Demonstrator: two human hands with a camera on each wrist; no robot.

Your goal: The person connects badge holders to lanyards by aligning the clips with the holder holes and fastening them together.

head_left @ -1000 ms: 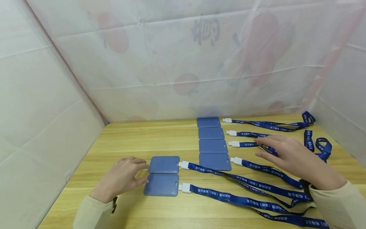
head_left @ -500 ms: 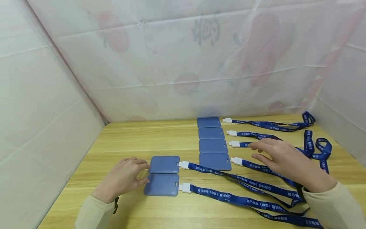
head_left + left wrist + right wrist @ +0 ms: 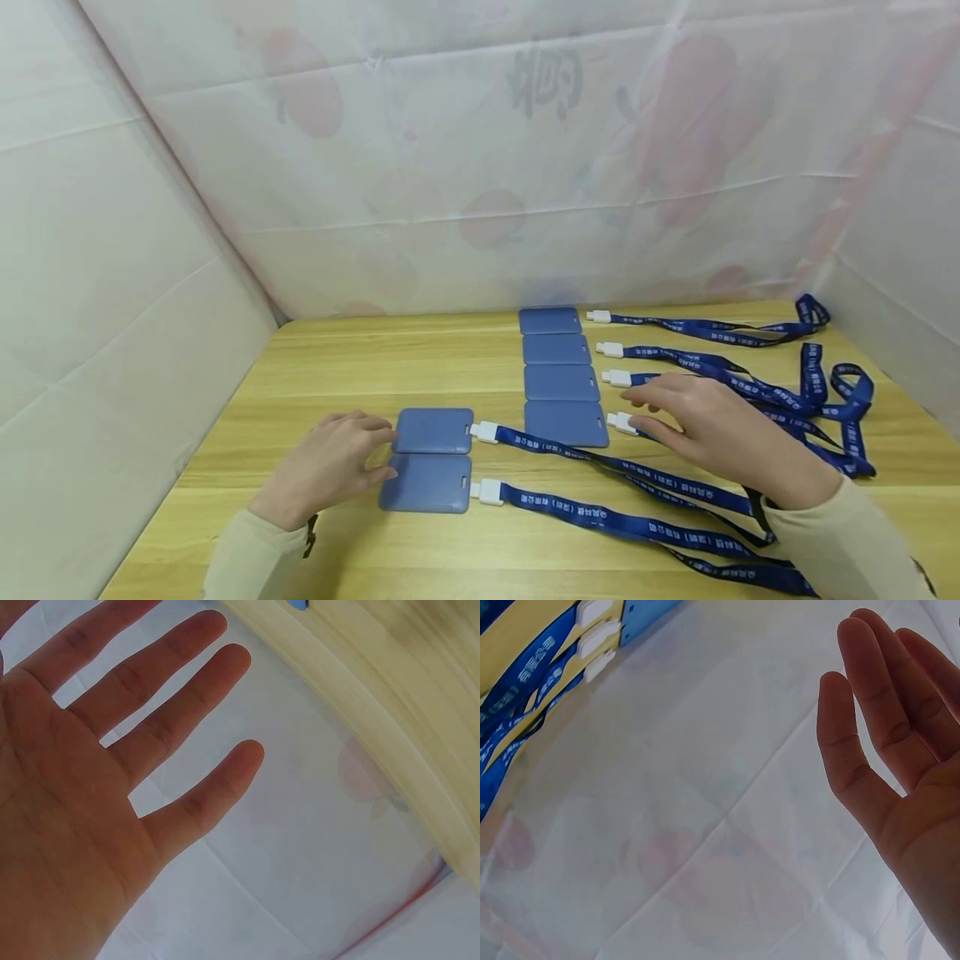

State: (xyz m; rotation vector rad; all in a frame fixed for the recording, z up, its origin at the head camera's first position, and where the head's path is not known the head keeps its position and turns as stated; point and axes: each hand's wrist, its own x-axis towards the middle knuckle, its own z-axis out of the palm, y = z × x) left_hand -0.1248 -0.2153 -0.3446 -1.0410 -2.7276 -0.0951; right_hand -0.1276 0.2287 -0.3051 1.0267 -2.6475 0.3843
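Note:
Two blue badge holders, a front one [image 3: 425,485] and a rear one [image 3: 433,431], lie edge to edge on the table [image 3: 360,367]. At their left edges is my left hand [image 3: 326,467], fingers spread apart and thumb by the front holder; contact is unclear. White clips, a front one [image 3: 491,492] and a rear one [image 3: 486,432], end two navy printed lanyards beside their slots. My right hand [image 3: 708,429] is over the right-hand lanyards, fingers relaxed and apart. Its thumb is by a white clip [image 3: 622,422]. The right wrist view shows the right palm [image 3: 937,795] holding nothing.
Several more blue badge holders stand in a column, the nearest [image 3: 566,423] in front. Beside them lie white-clipped lanyards, such as the farthest lanyard [image 3: 712,329], with looped ends at the right. Pale printed cloth [image 3: 450,150] walls the table's back and sides.
My right hand has moved left and slightly towards me, from above the lanyard straps to a white clip beside the column. The left hand stays almost still. The badge holders keep their places.

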